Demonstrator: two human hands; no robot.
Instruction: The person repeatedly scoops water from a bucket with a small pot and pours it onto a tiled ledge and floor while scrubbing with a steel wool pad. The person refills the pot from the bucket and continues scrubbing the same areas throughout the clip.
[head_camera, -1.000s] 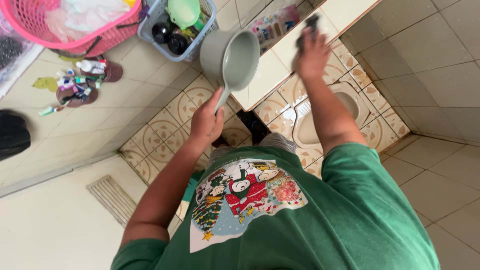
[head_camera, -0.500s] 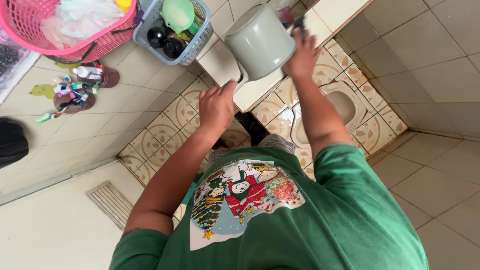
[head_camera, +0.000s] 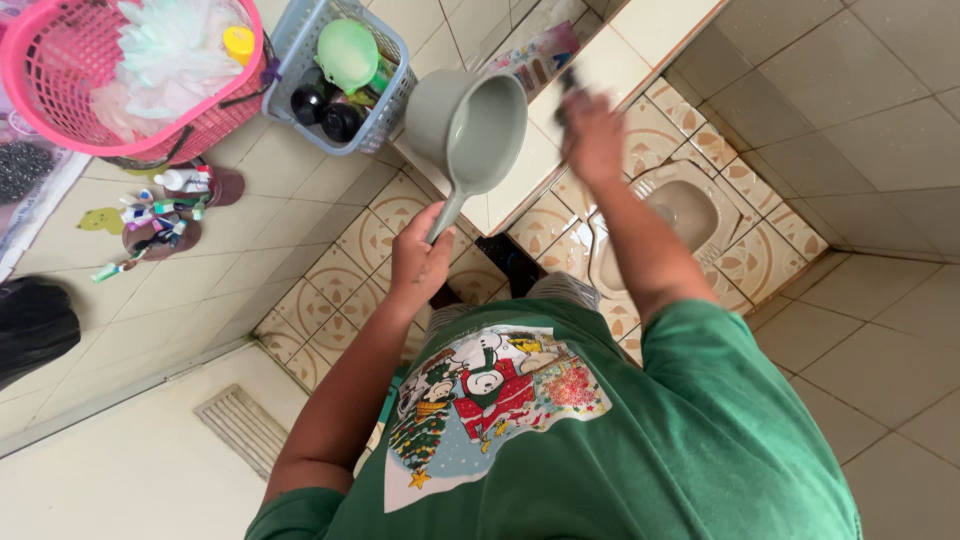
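Closest to the camera is the green shirt (head_camera: 640, 450) with a cartoon print on the front, and both arms reach out from it over the bathroom floor.

The left hand (head_camera: 420, 262) is wrapped tight around the handle of a grey-green water dipper (head_camera: 468, 122), which sits up at about 12 o'clock from that hand. The dipper's mouth is tipped over toward the white tiled ledge (head_camera: 560, 110), so it looks held ready to pour over that surface rather than just carried.

The right hand (head_camera: 592, 135) is at roughly 1 o'clock, pressed down on the ledge. It's motion-blurred, with something dark poking out past the fingers, maybe a scrubber or brush, but I honestly can't tell, and can't tell how firmly it's gripped either.

Just beyond the arm at 2 o'clock is the squat toilet (head_camera: 690, 215), set into patterned floor tiles (head_camera: 370, 240).

Farther off at 11 o'clock, a blue-grey basket (head_camera: 390, 105) holds bottles and a green lid, and at 10 o'clock there's a pink basket (head_camera: 30, 95) with plastic bags in it. Both sit on the floor, away from the ledge. A pair of sandals (head_camera: 165, 215) with small tubes scattered on them lies just below the pink one.
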